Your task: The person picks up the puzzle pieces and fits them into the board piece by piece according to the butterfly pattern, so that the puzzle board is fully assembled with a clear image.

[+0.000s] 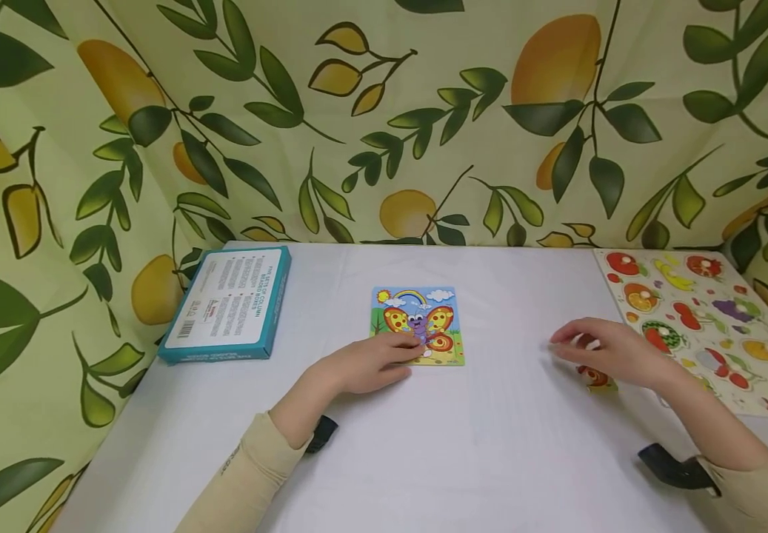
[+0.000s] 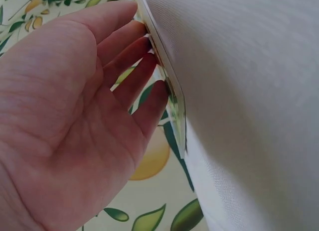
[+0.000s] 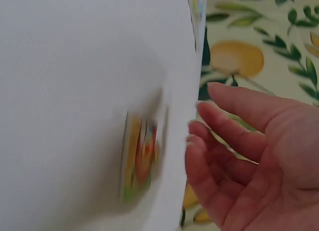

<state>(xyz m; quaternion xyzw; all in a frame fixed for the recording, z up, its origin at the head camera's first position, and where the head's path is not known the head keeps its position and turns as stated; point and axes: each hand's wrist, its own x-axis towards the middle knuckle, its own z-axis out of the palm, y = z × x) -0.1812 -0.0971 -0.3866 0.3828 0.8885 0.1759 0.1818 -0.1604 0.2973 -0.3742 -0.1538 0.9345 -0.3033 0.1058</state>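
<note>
A square butterfly picture puzzle [image 1: 440,318] lies flat on the white table. My left hand [image 1: 366,364] rests on its lower left part, covering some of the picture; in the left wrist view the fingertips [image 2: 158,89] touch the puzzle board [image 2: 174,111] and the palm stays off it. To the right, my right hand [image 1: 613,352] hovers over the table with fingers loosely bent and nothing between them. Below it lies a loose puzzle piece [image 1: 598,377] with a red and orange print, partly hidden by the hand. The same piece [image 3: 142,156] looks blurred in the right wrist view.
A teal and white box [image 1: 230,303] lies at the back left of the table. On the right is a fruit picture board [image 1: 703,318], with my right forearm across its near left corner. Patterned cloth [image 1: 384,148] with leaves and oranges hangs behind and to the left.
</note>
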